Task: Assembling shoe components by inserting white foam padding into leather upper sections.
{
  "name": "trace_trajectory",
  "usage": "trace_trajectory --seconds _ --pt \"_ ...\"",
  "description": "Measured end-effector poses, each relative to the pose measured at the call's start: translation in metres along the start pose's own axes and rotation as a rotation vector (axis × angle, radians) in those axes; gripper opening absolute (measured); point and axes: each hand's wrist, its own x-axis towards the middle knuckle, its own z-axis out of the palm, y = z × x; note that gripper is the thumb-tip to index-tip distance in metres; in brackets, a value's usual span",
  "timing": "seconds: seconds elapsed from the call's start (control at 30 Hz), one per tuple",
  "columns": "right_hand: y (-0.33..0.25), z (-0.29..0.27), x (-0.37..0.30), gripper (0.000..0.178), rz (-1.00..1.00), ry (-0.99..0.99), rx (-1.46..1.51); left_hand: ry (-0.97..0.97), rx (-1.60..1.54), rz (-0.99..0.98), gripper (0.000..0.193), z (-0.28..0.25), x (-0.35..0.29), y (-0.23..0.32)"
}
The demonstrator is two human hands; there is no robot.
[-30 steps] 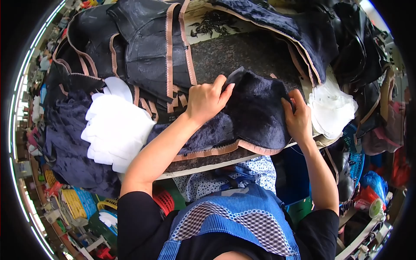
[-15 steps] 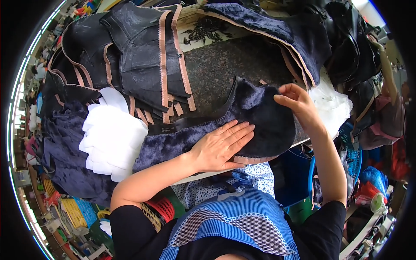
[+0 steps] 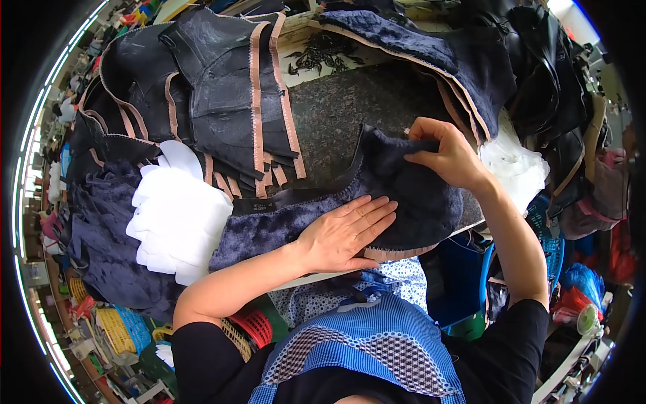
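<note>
A dark navy, boot-shaped plush piece (image 3: pixel 420 212) lies across the near part of the work surface, fuzzy side up, with a stitched edge and a pale tan strip along its near border. My left hand (image 3: pixel 346 232) rests flat on its middle, fingers stretched out. At the upper right edge of the piece, my right hand (image 3: pixel 445 153) pinches the plush between thumb and fingers and lifts it a little. Left of my left forearm, a fanned stack of white padding pieces (image 3: pixel 178 219) sits on a crumpled dark plush heap (image 3: pixel 114 229).
Black leather uppers with tan strips (image 3: pixel 222 101) are stacked at the far left. More plush-lined uppers (image 3: pixel 404 44) lie at the far right. White sheets (image 3: pixel 515 168) bunch at the right edge. A dark stone slab (image 3: pixel 336 114) shows between them. A blue bin (image 3: pixel 461 276) stands below.
My right hand has moved left and slightly up along the plush piece's edge, drawing its upper right part inward. My left hand stays flat in nearly the same place.
</note>
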Motion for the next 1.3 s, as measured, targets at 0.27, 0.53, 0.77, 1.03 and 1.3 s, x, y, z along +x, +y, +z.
trace_trajectory --seconds 0.27,0.53,0.77,1.03,1.3 --pt "0.026 0.012 -0.006 0.035 -0.138 0.292 -0.130 -0.017 -0.034 0.034 0.079 -0.003 0.004 -0.001" --pt "0.015 0.003 -0.069 0.057 0.309 0.214 -0.201 -0.068 -0.005 0.079 0.075 -0.011 -0.001 -0.003" --pt "0.023 0.033 -0.078 0.063 -0.143 0.660 -0.702 0.244 0.147 0.123 0.020 -0.045 0.010 -0.008" --pt "0.002 0.141 -0.135 0.047 -0.318 0.513 -0.522 -0.036 -0.470 -0.784 0.048 -0.069 0.077 -0.067" --pt "0.004 0.083 -0.155 0.076 -0.133 1.020 -0.188 0.418 -1.036 -0.601 0.026 -0.072 0.042 -0.023"
